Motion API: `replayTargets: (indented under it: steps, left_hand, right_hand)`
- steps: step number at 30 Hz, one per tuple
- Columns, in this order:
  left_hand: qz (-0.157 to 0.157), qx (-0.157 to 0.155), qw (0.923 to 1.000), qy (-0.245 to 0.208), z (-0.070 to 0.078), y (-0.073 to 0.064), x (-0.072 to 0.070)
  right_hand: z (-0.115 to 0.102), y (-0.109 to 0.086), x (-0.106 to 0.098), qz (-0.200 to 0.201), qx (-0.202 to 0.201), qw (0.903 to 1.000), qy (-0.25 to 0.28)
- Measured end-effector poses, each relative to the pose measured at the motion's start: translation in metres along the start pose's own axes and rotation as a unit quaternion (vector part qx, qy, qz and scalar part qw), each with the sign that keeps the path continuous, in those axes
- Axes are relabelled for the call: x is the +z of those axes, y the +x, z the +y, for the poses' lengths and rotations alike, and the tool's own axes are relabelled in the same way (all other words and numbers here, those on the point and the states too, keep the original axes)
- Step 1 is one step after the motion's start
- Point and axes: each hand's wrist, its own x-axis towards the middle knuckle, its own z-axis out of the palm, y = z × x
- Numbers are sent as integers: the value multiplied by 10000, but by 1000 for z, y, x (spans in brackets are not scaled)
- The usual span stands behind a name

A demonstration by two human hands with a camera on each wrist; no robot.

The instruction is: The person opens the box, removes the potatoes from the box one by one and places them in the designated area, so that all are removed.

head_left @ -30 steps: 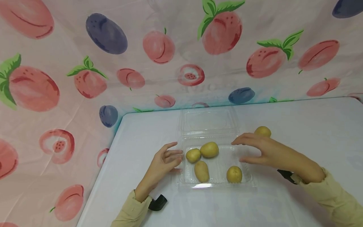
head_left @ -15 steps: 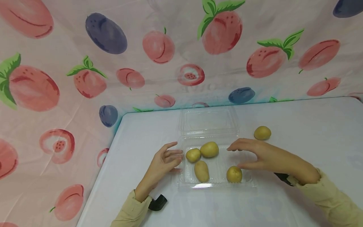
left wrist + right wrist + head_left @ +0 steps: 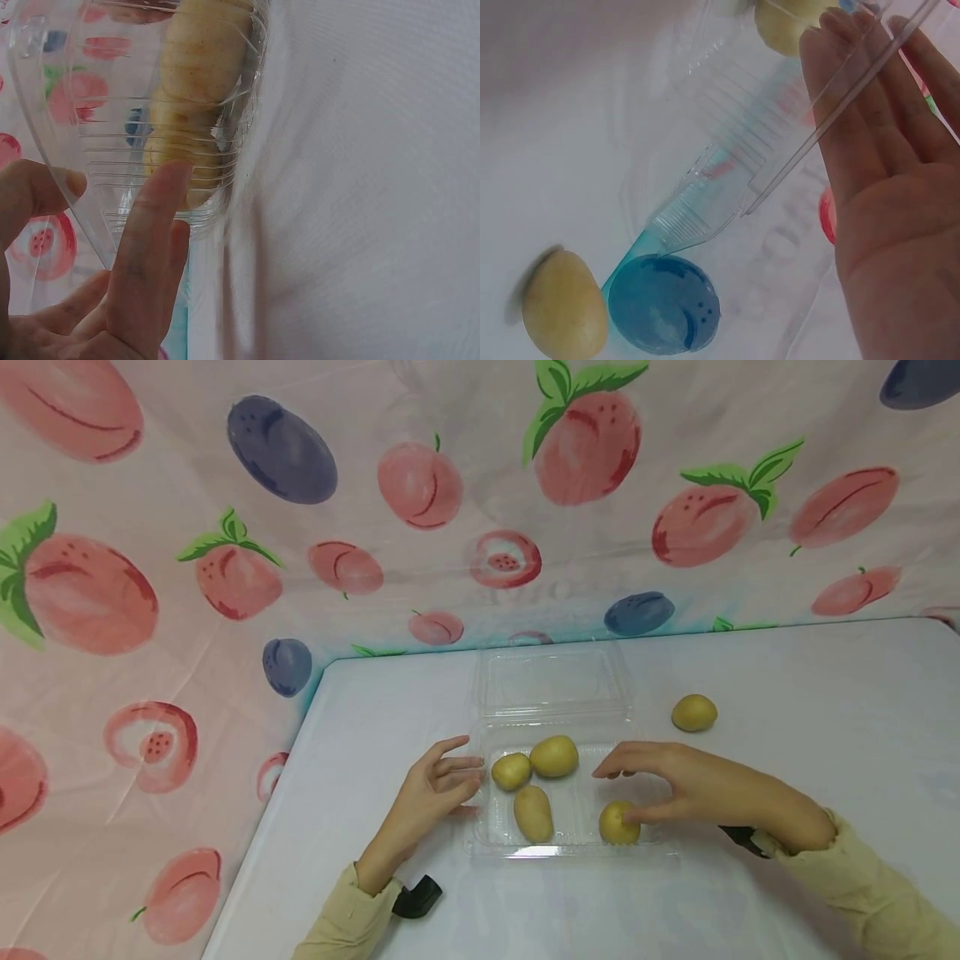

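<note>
A clear plastic clamshell container (image 3: 577, 789) lies on the table with its lid (image 3: 555, 681) folded back. Inside sit several potatoes: two at the upper left (image 3: 555, 756), one below them (image 3: 533, 814) and one near the front right corner (image 3: 617, 823). My left hand (image 3: 420, 797) is at the container's left side; in the left wrist view its fingers (image 3: 142, 247) lie along the ribbed wall. Over the right part my right hand (image 3: 697, 785) spreads loosely, its thumb overlapping the front right potato. Whether the thumb touches that potato I cannot tell.
One potato (image 3: 693, 713) lies on the white tabletop (image 3: 825, 710) outside the container, behind my right hand. A fruit-printed cloth (image 3: 450, 568) hangs at the back and left of the table.
My right hand has come forward and slightly left, away from the loose potato, until its thumb overlaps the front right potato. The left hand stays in place.
</note>
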Motion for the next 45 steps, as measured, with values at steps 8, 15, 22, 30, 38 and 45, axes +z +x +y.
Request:
replayTargets:
  steps: [8, 15, 22, 30, 38, 45]
  left_hand:
    - [-5, -18, 10000, 26, 0, 0, 1]
    - [22, -4, 10000, 37, -1, 0, 0]
    - [21, -19, 10000, 82, -1, 0, -1]
    - [0, -15, 10000, 68, 0, 0, -1]
    - [-2, -21, 10000, 57, 1, -1, 0]
    - [-3, -10, 10000, 53, 1, 0, 0]
  right_hand:
    - [-1, 1, 5, -118, 34, 9999, -44]
    - [-2, 3, 7, -171, 2, 9997, -179]
    - [-2, 6, 9, -205, 3, 9996, -209]
    - [0, 8, 9, -287, -188, 9993, -128]
    - [-1, 10, 11, -402, -291, 9983, -307]
    - [-3, 12, 10, -570, -265, 9971, -424]
